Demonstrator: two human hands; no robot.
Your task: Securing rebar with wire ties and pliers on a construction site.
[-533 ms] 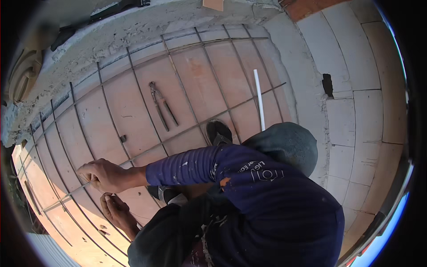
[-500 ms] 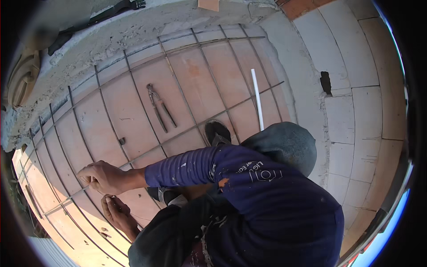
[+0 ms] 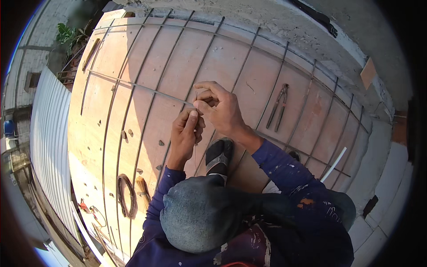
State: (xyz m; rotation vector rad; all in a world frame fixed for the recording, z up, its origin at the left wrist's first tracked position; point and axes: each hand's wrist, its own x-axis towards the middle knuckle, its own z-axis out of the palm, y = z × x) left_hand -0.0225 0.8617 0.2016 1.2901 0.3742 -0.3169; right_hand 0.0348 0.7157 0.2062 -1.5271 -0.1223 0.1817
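Steel rods are laid crosswise on the boarding. The thin wire, inward of the boarding's edges, has a free tail, apparently unfastened. Left hand: fingers pinching wire. Right hand: fingers curled alongside; grip indeterminate.

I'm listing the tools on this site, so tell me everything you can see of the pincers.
The pincers are a two-handled, metal-looking tool with a dark head, reddish upper handles and dark lower ends. They lie on the pinkish board between two neighbouring bars, head toward the top of the picture, handles spread and pointing toward the person. Neither hand touches them; the right hand is the nearer. Whether the jaws meet is too small to tell.
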